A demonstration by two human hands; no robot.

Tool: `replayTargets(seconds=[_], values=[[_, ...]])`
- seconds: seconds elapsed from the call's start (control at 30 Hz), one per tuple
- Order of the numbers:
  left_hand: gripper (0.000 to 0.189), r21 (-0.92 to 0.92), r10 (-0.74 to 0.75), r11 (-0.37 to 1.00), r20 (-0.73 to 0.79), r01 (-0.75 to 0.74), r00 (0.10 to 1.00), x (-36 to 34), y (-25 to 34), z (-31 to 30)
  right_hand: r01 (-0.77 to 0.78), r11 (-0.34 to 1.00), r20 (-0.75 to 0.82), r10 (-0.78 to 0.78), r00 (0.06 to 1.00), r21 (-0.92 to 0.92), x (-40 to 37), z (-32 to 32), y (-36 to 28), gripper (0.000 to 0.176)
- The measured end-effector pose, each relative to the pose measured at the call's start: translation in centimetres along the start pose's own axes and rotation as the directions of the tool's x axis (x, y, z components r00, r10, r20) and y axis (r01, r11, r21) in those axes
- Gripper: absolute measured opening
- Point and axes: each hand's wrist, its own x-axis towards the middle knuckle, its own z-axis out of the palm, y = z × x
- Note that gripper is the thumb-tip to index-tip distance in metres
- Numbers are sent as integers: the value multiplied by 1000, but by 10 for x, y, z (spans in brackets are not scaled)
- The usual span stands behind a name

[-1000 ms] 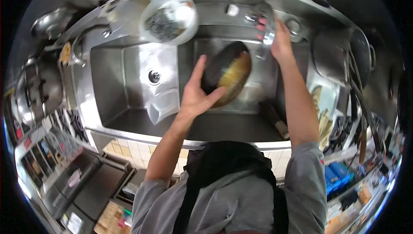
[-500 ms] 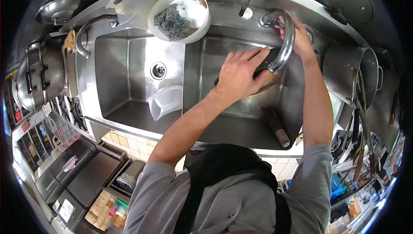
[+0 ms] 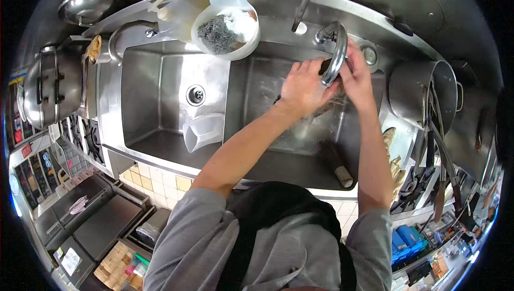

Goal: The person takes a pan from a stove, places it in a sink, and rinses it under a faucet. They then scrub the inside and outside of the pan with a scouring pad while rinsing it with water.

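Observation:
Over the right basin, my left hand (image 3: 304, 88) is closed on a dark brown object (image 3: 338, 97), mostly hidden beneath the fingers; I cannot tell its kind. Close beside it, my right hand (image 3: 357, 77) curls its fingers in behind the curved faucet (image 3: 340, 53), its thumb at the same object. Water runs there, with spray and splashes under the hands. On the basin floor nearer to me lies a brush (image 3: 338, 169) with dark bristles and a pale, blunt handle end.
A white plastic container (image 3: 235, 53) with grey steel wool stands behind the divider. The left basin holds a translucent plastic jug (image 3: 204, 132). A second faucet (image 3: 114, 44) is at left. A large pot (image 3: 409, 90) with long-handled utensils stands at right, near a cloth (image 3: 395, 170).
My right hand has come away from behind the faucet base, down to the object by my left hand. Water now splashes in the basin. The view has shifted slightly.

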Motion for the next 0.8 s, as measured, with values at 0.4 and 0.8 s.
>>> replayTargets(seconds=[0.4, 0.8], values=[[76, 110, -108, 990, 184, 89, 977, -70, -11, -64, -352, 901, 285, 278, 917, 252, -15, 73, -80, 20], [86, -57, -74, 994, 230, 89, 970, -93, -16, -93, -101, 993, 15, 102, 995, -53, -13, 2, -155, 24]])
